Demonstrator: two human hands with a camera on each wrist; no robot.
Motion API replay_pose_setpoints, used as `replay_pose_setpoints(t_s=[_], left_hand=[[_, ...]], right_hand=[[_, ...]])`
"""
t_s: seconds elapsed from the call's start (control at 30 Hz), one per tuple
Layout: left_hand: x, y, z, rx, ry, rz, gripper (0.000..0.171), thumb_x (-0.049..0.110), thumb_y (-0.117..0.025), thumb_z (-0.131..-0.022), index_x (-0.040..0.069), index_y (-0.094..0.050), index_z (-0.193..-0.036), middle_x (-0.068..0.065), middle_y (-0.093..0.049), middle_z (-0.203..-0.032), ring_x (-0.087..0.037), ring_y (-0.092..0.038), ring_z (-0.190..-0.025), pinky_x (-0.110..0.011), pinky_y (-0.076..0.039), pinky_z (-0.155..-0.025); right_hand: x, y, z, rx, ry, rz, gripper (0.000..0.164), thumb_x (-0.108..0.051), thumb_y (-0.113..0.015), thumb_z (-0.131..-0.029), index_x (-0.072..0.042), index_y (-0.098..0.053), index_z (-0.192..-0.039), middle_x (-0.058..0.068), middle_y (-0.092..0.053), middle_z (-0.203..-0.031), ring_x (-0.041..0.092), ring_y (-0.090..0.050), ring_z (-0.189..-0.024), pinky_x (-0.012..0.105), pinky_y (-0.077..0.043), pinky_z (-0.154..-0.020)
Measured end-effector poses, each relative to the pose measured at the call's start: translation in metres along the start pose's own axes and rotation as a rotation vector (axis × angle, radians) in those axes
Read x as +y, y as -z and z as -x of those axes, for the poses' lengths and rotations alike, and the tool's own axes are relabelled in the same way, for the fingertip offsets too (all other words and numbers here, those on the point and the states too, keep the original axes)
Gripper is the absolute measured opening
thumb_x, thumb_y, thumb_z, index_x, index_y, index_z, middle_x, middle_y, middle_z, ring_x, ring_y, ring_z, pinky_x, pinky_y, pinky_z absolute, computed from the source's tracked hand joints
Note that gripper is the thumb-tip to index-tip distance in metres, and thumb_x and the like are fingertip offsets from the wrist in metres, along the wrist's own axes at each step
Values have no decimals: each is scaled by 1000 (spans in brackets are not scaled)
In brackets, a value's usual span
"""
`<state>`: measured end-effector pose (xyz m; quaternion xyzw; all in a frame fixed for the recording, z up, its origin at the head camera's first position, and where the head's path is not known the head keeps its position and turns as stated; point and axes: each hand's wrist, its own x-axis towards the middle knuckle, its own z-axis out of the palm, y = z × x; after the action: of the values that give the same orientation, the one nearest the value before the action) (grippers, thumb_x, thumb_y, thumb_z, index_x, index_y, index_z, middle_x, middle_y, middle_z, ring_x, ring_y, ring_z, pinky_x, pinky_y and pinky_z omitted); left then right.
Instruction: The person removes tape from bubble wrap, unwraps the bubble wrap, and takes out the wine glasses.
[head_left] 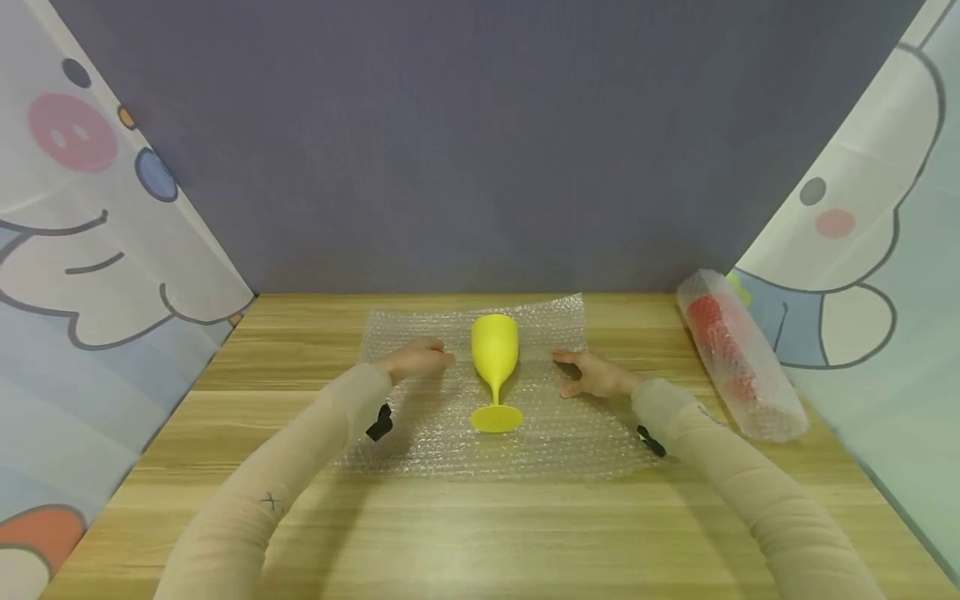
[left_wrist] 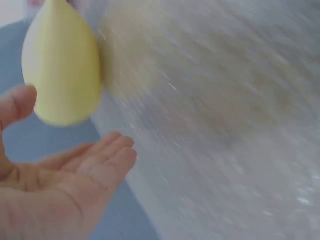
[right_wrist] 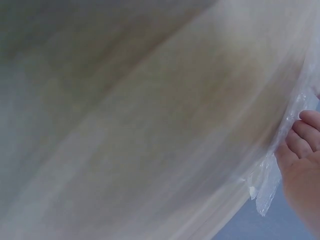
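A yellow goblet (head_left: 495, 346) lies on a sheet of clear bubble wrap (head_left: 450, 454), its bowl toward the back wall and its foot toward me. Left of the bowl is my left hand (head_left: 415, 359), low over the sheet and holding nothing. In the left wrist view, that hand (left_wrist: 75, 185) has its fingers extended and its thumb apart, near the goblet bowl (left_wrist: 62, 65). My right hand (head_left: 600, 375) is over the sheet's right part, thumb and fingers spread. The right wrist view is blurred; the right hand (right_wrist: 305, 160) appears there beside crinkled bubble wrap (right_wrist: 270, 185).
A bubble-wrapped bundle (head_left: 742, 358) with something red inside lies at the table's right side. The wooden table (head_left: 480, 533) meets a dark grey wall (head_left: 480, 150) at the back. Cartoon-printed curtains (head_left: 90, 275) stand along both sides.
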<state>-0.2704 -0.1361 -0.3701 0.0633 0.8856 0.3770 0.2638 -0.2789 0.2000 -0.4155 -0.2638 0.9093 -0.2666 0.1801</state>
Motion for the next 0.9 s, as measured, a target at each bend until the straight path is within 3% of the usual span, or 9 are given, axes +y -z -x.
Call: replay_pose_setpoints(t_s=[0.17, 0.3, 0.53, 0.7, 0.9], left_hand=[[27, -9, 2, -8, 68, 20, 83, 48, -55, -84, 10, -16, -147, -12, -15, -153, -37, -17, -138, -59, -18, -109], [44, -14, -6, 19, 102, 115, 89, 46, -58, -83, 6, -10, -147, -13, -12, -153, -35, -14, -139, -55, -16, -112], [62, -26, -33, 158, 193, 238, 100, 50, -67, -74, 6, -14, -146, -14, -25, -148, -35, -28, -134, -51, -25, -110], [73, -43, -49, 249, 203, 367, 101, 48, -71, -72, 7, -14, -144, -14, -37, -138, -32, -41, -124, -45, -38, -103], [79, -52, -54, 280, 230, 377, 92, 40, -75, -71, 4, -24, -139, -15, -47, -124, -28, -51, -106, -39, -47, -91]], right_hand=[[3, -2, 0, -3, 3, -13, 80, -26, -69, -76, 5, -30, -139, 20, -22, -149, 40, -20, -136, 52, -17, -112], [7, -3, -1, 32, 38, -43, 82, -25, -71, -75, 7, -30, -139, 23, -28, -145, 41, -23, -134, 53, -18, -111], [11, 0, -2, 56, 68, -80, 83, -27, -72, -75, 6, -30, -139, 24, -32, -143, 40, -25, -134, 52, -20, -111], [16, 0, -2, 66, 45, -109, 88, -29, -75, -71, 5, -31, -139, 23, -32, -144, 39, -25, -134, 51, -20, -111], [16, -4, -1, 59, 30, -139, 90, -28, -77, -69, 4, -30, -140, 22, -31, -145, 40, -23, -135, 52, -18, -112]])
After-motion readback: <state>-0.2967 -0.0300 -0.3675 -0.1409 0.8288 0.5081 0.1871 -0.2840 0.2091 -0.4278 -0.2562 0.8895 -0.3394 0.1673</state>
